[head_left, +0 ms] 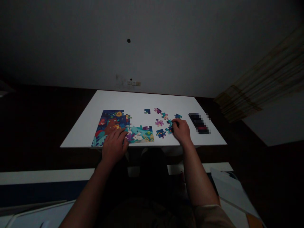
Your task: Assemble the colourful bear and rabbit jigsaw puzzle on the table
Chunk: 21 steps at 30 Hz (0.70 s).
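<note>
Resting on the partly built jigsaw puzzle (111, 125), the left hand (114, 147) lies open — the right hand (181, 131) curls over loose pieces (159, 123) right of the puzzle — gripping one or not, can't tell.

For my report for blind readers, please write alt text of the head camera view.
Two bare hands work at a white table: the left hand rests on a partly assembled jigsaw puzzle showing rabbits, the right hand touches loose teal pieces. A pixelated dark object lies further right.
</note>
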Available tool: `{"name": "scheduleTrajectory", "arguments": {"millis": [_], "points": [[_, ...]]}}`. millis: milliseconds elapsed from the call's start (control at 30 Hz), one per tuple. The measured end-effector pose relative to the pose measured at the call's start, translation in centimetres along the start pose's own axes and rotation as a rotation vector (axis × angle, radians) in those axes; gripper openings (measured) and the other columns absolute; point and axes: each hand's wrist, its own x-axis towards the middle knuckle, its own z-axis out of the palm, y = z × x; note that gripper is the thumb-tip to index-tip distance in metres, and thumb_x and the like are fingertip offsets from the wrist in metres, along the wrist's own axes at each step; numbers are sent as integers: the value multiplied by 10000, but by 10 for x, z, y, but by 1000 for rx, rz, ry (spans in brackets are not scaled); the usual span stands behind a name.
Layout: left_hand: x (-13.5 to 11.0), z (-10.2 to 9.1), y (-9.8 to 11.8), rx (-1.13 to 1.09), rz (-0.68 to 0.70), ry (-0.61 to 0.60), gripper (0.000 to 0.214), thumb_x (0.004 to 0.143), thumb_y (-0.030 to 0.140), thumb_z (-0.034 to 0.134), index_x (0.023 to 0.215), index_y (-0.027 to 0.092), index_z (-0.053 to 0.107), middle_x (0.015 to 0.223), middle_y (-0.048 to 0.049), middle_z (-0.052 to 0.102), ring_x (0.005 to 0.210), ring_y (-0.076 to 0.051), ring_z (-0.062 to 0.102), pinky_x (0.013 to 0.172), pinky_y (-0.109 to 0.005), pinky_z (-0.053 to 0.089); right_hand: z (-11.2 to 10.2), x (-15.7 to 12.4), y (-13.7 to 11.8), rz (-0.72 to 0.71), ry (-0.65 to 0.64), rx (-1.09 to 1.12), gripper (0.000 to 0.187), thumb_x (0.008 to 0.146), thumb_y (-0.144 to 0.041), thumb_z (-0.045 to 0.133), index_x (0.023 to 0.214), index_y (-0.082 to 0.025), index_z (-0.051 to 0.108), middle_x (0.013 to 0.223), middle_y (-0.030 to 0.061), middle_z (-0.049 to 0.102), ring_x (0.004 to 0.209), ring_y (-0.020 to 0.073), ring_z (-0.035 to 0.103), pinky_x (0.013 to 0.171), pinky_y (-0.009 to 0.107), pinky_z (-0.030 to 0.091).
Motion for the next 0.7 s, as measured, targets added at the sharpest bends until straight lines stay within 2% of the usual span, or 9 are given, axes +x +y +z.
{"name": "scheduleTrajectory", "arguments": {"millis": [300, 500, 600, 700], "points": [[-1, 1, 0, 0, 9, 0, 380, 1151, 296, 606, 1436, 269, 857, 1613, -133, 838, 1480, -386, 765, 1216, -590, 645, 1, -1, -3, 9, 0, -57, 272, 1092, -312, 613, 1183, -243, 860, 1259, 142, 886, 1287, 373, 723, 1192, 525, 574], [-1, -1, 1, 6, 14, 14, 379, 1156, 278, 609, 1443, 280, 858, 1594, -132, 847, 1457, -371, 776, 1211, -567, 644, -2, -1, -4, 18, 30, 57, 252, 1088, -397, 617, 1072, -298, 848, 1154, 147, 876, 1242, 410, 760, 1140, 544, 603], [-1, -2, 1, -8, 16, 3, 396, 1159, 276, 600, 1461, 265, 855, 1609, -145, 835, 1470, -376, 770, 1217, -576, 640, -4, -2, -2, 73, 110, 177, 316, 1098, -511, 588, 1104, -299, 822, 1146, 137, 866, 1195, 400, 784, 1119, 544, 612], [-1, -2, 0, -22, 19, -7, 397, 1159, 274, 599, 1466, 254, 850, 1622, -160, 826, 1482, -389, 763, 1217, -588, 635, -5, -3, 6, 125, 314, 336, 367, 1079, -567, 541, 1108, -287, 777, 1049, 112, 809, 1086, 375, 782, 1035, 518, 628]]}}
